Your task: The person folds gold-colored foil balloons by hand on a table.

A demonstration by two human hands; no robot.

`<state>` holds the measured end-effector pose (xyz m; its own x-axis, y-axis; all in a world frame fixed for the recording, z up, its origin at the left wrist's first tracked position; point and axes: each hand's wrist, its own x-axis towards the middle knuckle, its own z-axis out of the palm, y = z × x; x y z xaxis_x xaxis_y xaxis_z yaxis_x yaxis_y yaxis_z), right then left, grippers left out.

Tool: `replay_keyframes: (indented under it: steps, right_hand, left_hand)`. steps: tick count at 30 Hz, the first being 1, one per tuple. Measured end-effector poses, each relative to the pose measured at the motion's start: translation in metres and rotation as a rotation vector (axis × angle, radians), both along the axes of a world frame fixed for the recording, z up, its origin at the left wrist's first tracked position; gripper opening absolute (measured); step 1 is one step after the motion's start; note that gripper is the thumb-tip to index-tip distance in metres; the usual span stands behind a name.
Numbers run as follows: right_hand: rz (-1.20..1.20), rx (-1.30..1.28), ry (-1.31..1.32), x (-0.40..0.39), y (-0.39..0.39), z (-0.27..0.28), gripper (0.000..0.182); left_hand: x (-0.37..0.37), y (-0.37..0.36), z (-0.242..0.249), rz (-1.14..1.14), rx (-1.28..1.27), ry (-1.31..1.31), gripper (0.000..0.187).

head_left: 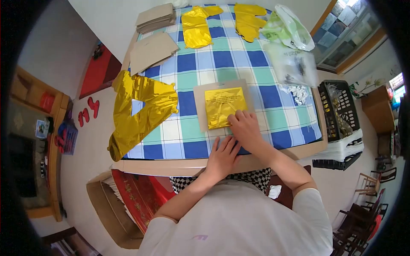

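A folded gold foil balloon [225, 107] lies flat on a square cardboard sheet [200, 112] that has a small slot near its top edge. Small dark print runs across the upper part of the foil. My right hand [245, 128] rests on the balloon's lower right corner, its fingers curled and bunched against the foil. Just below the card, my left hand [222, 158] lies near the table's front edge with its fingers apart, holding nothing. To the left, an unfolded flat gold balloon shaped like an A [143, 109] hangs partly over the table edge.
Two more flat gold balloons, one [197, 27] and another [249, 21], lie at the back. Cardboard sheets [153, 49] are at the back left. A green-white plastic bag [288, 27] and clear bags [294, 66] sit at right. Black crates [340, 106] stand beside the table.
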<state>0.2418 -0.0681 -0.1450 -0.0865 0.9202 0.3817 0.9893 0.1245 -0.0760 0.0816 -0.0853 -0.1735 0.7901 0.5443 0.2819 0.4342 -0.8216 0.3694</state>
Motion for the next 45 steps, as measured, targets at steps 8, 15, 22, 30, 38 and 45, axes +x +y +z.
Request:
replay_keyframes:
  steps: [8,15,22,30,38,45]
  right_hand:
    - [-0.261,0.119,0.601,0.081,-0.041,-0.002,0.020]
    - [-0.912,0.044,0.489,0.256,-0.119,-0.020,0.015]
    - [-0.986,-0.151,0.402,0.248,-0.136,-0.031,0.018]
    - [-1.065,-0.123,0.390,0.228,-0.139,-0.025,0.017]
    - [-1.080,-0.102,0.489,0.213,-0.149,-0.022,0.027]
    - [-0.968,-0.051,0.538,0.194,-0.149,-0.004,0.028]
  left_hand:
    - [-0.015,-0.016,0.010,-0.080,-0.086,0.022,0.054]
    - [0.008,0.024,0.017,-0.019,-0.061,-0.271,0.032]
    - [0.052,0.079,0.012,0.062,0.082,-0.093,0.043]
    - [0.053,0.083,-0.008,0.072,0.089,-0.011,0.046]
    - [0.050,0.083,-0.001,0.082,-0.004,-0.072,0.044]
    - [0.052,0.083,-0.004,0.047,0.010,-0.142,0.041]
